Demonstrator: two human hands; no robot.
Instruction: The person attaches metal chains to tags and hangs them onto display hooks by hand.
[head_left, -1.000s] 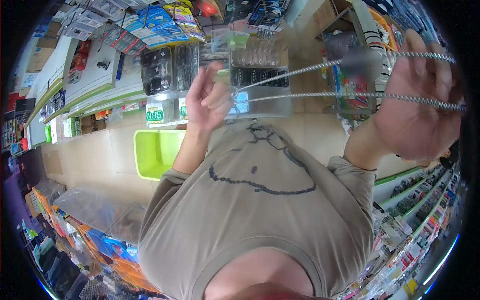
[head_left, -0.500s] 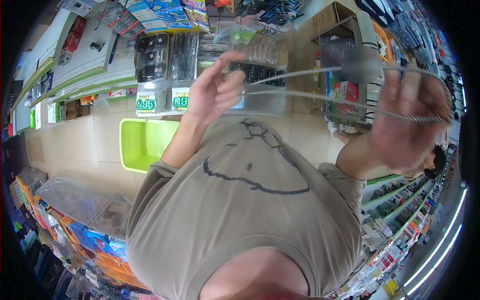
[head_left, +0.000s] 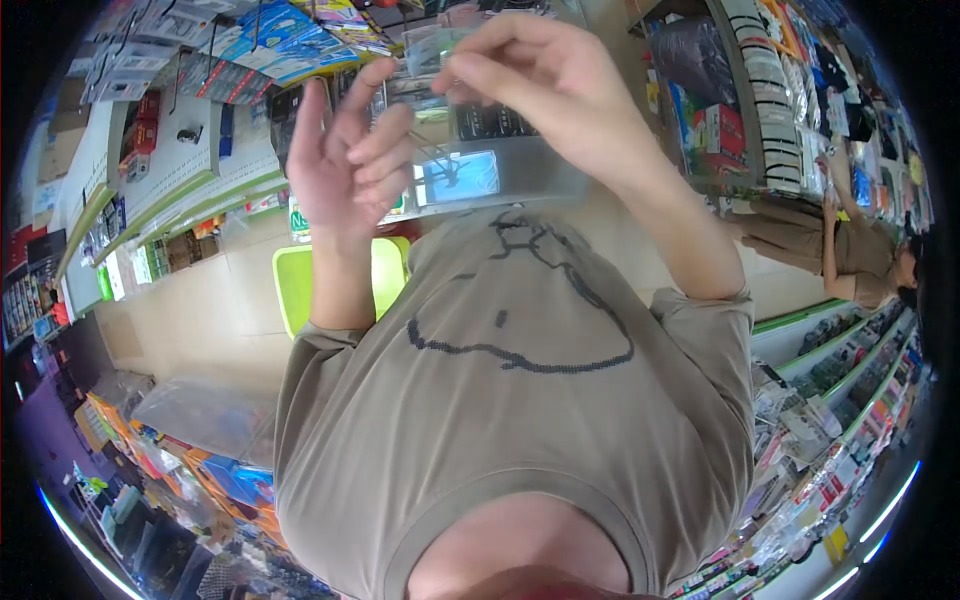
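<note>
My left hand point(head_left: 355, 165) is raised in front of my chest, palm toward me. Its thumb and index finger stand apart, while the other fingers curl inward. Thin dark strands of a cord point(head_left: 428, 148) come out beside those curled fingers. To the right and slightly higher is my right hand point(head_left: 555, 85), thumb and fingertips brought together in a pinch. What sits between those fingertips is too small and blurred to make out. Behind the strands, a pale blue rectangular item point(head_left: 468, 176) lies on the display.
Packaged goods hang above stepped white shelves point(head_left: 190, 130) on the left. A lime-green bin point(head_left: 296, 285) stands on the floor, partly behind my left forearm. Stocked racks point(head_left: 765, 90) line the right, where another person point(head_left: 865, 255) stands. A clear plastic cover point(head_left: 205, 410) lies at lower left.
My right hand has come in from the far right, close to my left. The grey twisted cord stretched between the hands no longer shows at full length. My left hand has shifted left and up.
</note>
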